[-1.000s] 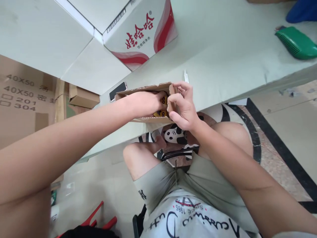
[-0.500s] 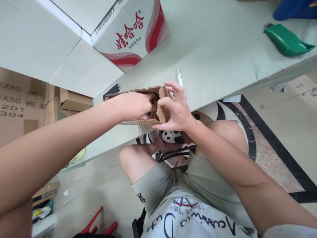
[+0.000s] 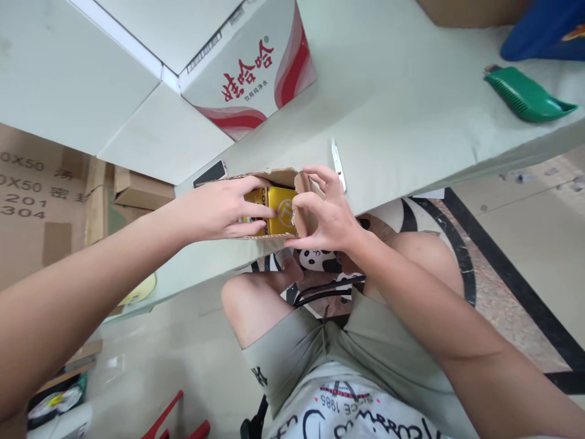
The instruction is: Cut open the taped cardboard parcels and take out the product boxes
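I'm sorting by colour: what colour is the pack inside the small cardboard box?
Yellow: the pack in the cardboard box, head view.

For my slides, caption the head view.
Left hand on yellow box inside cardboard carton; right hand holds its end flap.

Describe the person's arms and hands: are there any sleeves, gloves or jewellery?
The left arm and right arm are bare, with no sleeve in view. The left hand and right hand wear no gloves, rings or watch.
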The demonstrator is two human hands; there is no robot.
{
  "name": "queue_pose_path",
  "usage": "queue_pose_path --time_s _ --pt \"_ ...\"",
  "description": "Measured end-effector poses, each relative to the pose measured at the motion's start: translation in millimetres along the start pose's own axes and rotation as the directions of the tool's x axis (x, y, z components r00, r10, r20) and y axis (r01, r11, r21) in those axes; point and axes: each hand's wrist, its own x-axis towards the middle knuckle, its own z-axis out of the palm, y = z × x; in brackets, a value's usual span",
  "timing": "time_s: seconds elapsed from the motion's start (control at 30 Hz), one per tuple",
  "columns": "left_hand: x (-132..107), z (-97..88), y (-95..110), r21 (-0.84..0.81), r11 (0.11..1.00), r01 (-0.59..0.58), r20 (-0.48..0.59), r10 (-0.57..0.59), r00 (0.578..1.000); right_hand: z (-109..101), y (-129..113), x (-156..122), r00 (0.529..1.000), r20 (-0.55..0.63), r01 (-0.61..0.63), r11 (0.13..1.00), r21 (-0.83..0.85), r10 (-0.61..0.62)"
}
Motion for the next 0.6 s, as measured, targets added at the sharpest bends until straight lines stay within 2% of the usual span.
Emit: queue_pose_path --time_s 0.13,0.27,0.4,0.6 --pt "-19.5 -2.9 1.5 0.029 1.000 0.009 0.027 -0.010 1.000 3.7 -2.1 -0.7 1.000 -0.006 0.021 1.000 0.011 -0.021" --pt "-38.0 -3.7 0.4 -0.092 0.991 0.094 -0.038 -0.098 0.994 5.3 -5.7 -1.7 0.996 0.076 -0.036 0.999 -0.005 0.037" --pt "-53.1 0.0 -2.6 -0.196 0.963 0.184 -0.060 -0.199 0.978 6.6 -7.6 -2.4 0.985 0.143 -0.098 0.995 -0.020 0.100" --pt "-81.0 8.1 -10.1 -0.189 0.948 0.258 -0.038 -0.270 0.962 10.2 -8.6 -3.1 0.991 0.111 -0.080 0.996 0.044 0.075"
